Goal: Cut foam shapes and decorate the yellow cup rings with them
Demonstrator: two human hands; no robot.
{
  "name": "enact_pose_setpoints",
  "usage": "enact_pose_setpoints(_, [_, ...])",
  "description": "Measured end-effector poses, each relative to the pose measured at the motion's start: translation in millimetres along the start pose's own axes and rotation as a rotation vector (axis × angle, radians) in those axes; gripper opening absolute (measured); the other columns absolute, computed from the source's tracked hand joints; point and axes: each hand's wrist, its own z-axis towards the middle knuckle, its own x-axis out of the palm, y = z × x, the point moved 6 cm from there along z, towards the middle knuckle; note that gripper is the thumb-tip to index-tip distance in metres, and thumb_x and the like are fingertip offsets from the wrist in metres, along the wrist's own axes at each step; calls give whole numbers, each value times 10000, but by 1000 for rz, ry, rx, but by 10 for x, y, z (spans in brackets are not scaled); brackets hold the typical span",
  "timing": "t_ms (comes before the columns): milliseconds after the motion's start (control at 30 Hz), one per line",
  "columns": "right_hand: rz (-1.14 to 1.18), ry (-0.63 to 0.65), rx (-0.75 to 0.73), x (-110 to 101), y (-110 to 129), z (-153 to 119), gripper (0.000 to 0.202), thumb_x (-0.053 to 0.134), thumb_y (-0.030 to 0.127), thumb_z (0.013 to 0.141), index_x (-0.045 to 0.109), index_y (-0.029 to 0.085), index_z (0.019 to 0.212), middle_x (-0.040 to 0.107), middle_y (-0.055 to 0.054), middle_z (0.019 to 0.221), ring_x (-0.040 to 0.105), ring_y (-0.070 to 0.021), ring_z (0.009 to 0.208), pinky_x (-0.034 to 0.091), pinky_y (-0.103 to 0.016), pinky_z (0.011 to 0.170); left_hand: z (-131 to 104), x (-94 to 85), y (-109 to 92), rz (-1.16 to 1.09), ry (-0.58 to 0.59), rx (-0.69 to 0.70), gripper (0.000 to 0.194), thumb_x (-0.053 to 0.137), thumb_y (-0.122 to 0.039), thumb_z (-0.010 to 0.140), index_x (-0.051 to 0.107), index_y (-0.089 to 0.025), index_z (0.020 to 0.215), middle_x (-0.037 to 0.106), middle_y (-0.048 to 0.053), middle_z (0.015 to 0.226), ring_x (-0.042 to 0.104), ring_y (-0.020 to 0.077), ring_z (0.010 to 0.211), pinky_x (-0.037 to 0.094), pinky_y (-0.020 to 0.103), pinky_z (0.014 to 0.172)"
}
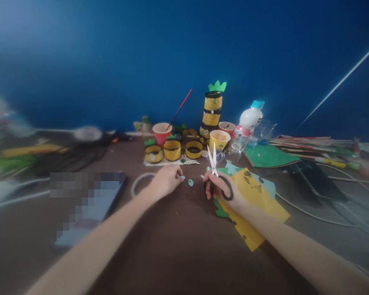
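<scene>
My left hand (166, 180) is closed in a pinch on a small pale blue paper piece (182, 177). Just right of its fingertips, a second pale blue oval piece (190, 182) lies on the dark table. My right hand (230, 192) grips black-handled scissors (214, 166), blades upward and slightly apart, with nothing visible between them. Beneath and beside that hand lie yellow paper (258, 205) with dark marks, green paper (222, 209) and light blue paper (268, 187).
Yellow-and-black rings (172, 150) stand in front of a red cup (162, 133). A decorated stack (212, 119), a yellow cup (219, 141) and a tilted bottle (247, 123) stand behind. A clear tape-like ring (137, 184) lies near my left wrist; a white cable (307, 217) runs right.
</scene>
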Motion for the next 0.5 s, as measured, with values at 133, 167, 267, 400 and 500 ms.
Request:
enact_pose_setpoints(133, [-7,11,1,7,11,-3,246,451,403,831,512,169,786,532,21,489,517,-104,432,289,-203,405,-13,6,-22,9,6,5,81,522,-254,735,530,-180,767,587,9,733,545,137,663,400,235,581])
enact_pose_setpoints(167, [-6,11,1,7,12,-3,245,451,403,830,511,169,787,532,21,489,517,-105,432,289,-205,406,-18,-8,-32,22,-5,10,63,515,-237,735,519,-182,765,583,9,744,542,137,676,400,234,592])
enact_pose_setpoints(267, [-3,6,-7,4,16,-3,244,454,403,831,514,170,791,530,20,495,515,-105,434,288,-207,409,-39,-66,-68,89,-60,15,48,459,-173,750,491,-182,785,565,30,790,528,152,727,396,256,643])
enact_pose_setpoints(400, [1,10,-3,12,29,-6,241,459,404,827,513,173,784,526,22,506,514,-104,437,289,-210,409,-66,-87,-124,181,-78,17,83,415,-154,767,487,-178,801,554,53,807,518,177,744,383,292,662])
enact_pose_setpoints(500, [-13,19,11,24,44,-11,245,455,407,823,507,171,783,525,19,496,508,-108,438,298,-218,414,-74,-61,-150,214,-43,31,66,428,-170,772,492,-185,766,560,38,778,522,168,717,383,281,642])
